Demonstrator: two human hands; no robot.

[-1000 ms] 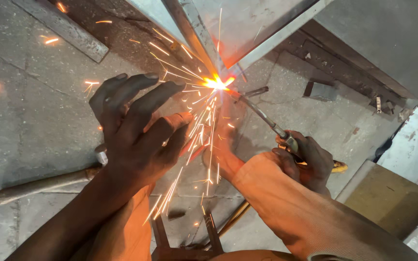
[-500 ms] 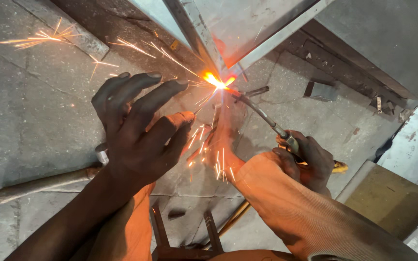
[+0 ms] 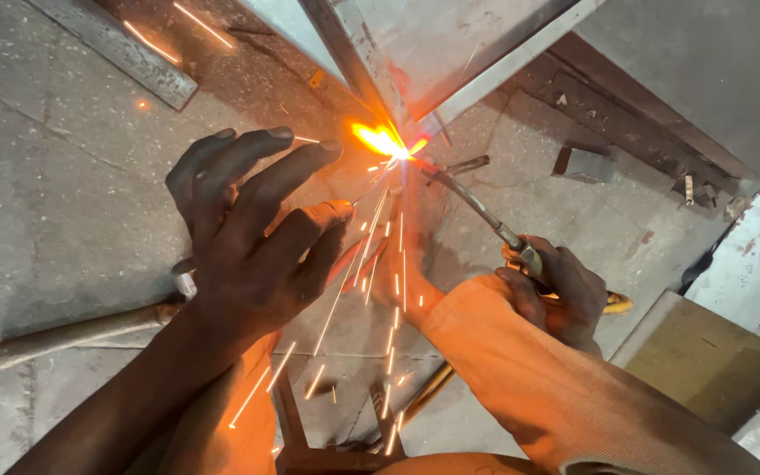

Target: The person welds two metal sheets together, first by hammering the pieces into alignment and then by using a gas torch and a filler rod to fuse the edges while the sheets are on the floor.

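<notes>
Since half a second ago, we note the spark shower thinner and falling lower, with hands and frame unmoved. Largest to smallest: metal frame [image 3: 450, 62] on the concrete floor [image 3: 54, 220], its joint glowing, weld judged partway and arc burning; left hand [image 3: 252, 237] raised as a shield, fingers spread, holding nothing; right hand [image 3: 556, 290] clenched around the electrode holder [image 3: 521, 255]; hammer [image 3: 90, 330] behind the left wrist.
</notes>
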